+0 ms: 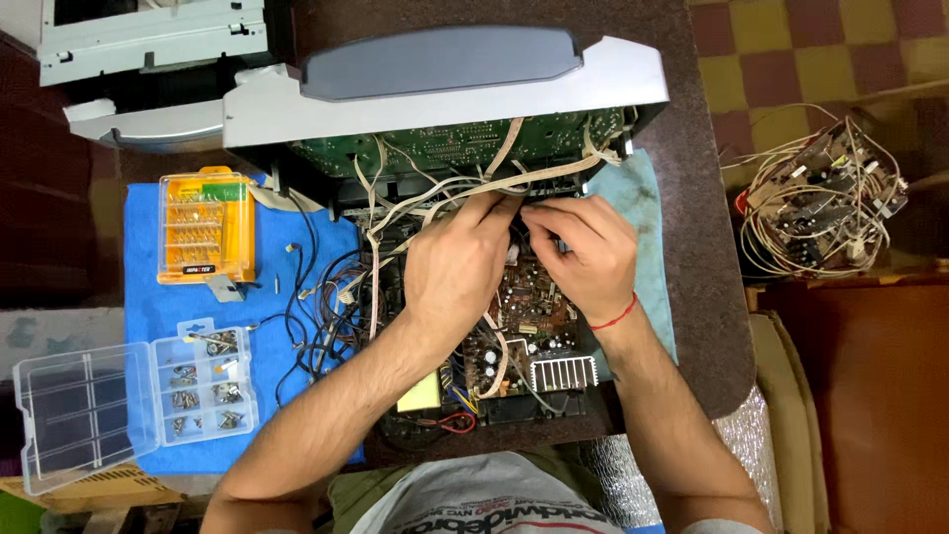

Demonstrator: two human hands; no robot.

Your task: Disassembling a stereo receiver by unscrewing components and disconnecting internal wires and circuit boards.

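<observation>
Lying open at the near left of the tabletop (707, 297), a clear compartment box (133, 400) rests on a blue mat (158, 297): its lid half, swung out to the left, holds nothing, while the right half carries small metal screws and bits sorted into its cells. Farther back on the same mat stands an orange bit case (206, 227) with rows of driver bits under a clear cover, and a small grey piece lies just beside its near edge. Loose black wires (316, 316) sprawl between the mat and the opened device chassis (474, 336), whose circuit boards, a yellow component and a finned heat sink (563, 373) lie bare. A grey front panel (445, 94) is tipped up at the far side, its green board facing down, with pale ribbon cables (435, 193) trailing from it across the work. The left hand (460, 267) and right hand (583, 252) meet over the middle of the chassis, fingertips pinched narrow at the cable bundle there; exactly what each grip closes on is hidden by the fingers. A teal cloth (643, 198) lies under the chassis's right side. Well apart at the far right sits a loose circuit board in tangled white wires (820, 203).
</observation>
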